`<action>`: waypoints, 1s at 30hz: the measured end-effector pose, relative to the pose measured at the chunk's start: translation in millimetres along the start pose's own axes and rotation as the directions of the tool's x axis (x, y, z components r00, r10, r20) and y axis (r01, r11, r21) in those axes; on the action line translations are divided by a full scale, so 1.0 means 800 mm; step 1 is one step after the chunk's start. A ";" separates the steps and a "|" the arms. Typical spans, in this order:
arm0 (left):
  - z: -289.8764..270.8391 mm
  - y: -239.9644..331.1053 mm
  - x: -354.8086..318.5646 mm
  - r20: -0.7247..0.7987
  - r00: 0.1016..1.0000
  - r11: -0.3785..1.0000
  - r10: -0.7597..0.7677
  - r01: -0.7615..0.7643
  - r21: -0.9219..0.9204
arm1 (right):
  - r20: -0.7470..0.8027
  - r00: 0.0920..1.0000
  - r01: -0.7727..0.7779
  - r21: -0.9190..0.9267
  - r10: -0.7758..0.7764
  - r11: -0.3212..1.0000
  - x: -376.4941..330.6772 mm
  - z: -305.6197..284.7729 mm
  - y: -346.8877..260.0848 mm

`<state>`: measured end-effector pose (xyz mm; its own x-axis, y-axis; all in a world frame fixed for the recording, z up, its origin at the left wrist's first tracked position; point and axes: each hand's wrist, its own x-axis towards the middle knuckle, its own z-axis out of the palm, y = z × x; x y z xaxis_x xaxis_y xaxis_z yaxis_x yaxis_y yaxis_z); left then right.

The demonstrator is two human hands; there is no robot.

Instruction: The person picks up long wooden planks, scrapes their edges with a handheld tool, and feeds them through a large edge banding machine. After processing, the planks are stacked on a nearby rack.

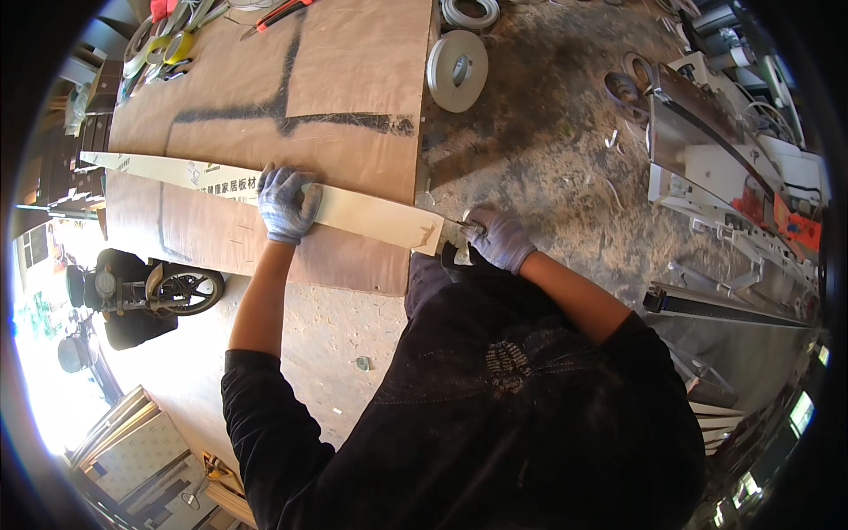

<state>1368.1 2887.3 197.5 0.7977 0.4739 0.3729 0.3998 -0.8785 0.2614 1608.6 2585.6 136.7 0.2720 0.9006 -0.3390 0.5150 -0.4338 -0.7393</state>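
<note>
A long, narrow cream board strip with printing on its left part lies aslant across the wooden worktable. Its right end juts slightly past the table's right edge. My left hand, in a pale knit glove, grips the strip near its middle, with the fingers together over it. Just beyond the right end, my gloved right hand is closed round a small, thin, dark tool. The tool's tip points at the strip's end corner; its kind is too small to make out, and whether it touches is unclear.
A red-and-black utility knife and yellow tape rolls lie at the table's far side. A large white edging roll rests beyond its right edge. Machinery stands at right; a motorbike stands left, with stacked panels at lower left.
</note>
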 end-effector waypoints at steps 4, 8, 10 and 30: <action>-0.001 0.001 0.003 0.003 1.000 1.000 0.008 -0.008 -0.004 | -0.055 0.996 0.064 -0.100 -0.070 0.993 0.007 0.011 0.007; 0.000 -0.001 0.006 0.013 1.000 1.000 0.024 -0.024 -0.009 | -0.008 0.997 0.075 -0.030 -0.075 0.997 0.021 0.021 0.023; 0.001 -0.002 0.005 0.017 1.000 0.999 0.023 -0.023 -0.028 | 0.023 0.997 0.075 -0.012 -0.075 0.997 0.028 0.027 0.028; 0.003 0.024 -0.009 0.004 0.999 0.999 0.045 -0.045 -0.031 | 0.091 0.950 0.303 -0.035 -0.299 0.952 0.028 0.027 0.044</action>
<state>1371.0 2866.4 197.6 0.8168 0.4337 0.3803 0.3497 -0.8967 0.2716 1615.2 2590.9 90.7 0.0304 0.9876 -0.1538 0.6015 -0.1410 -0.7863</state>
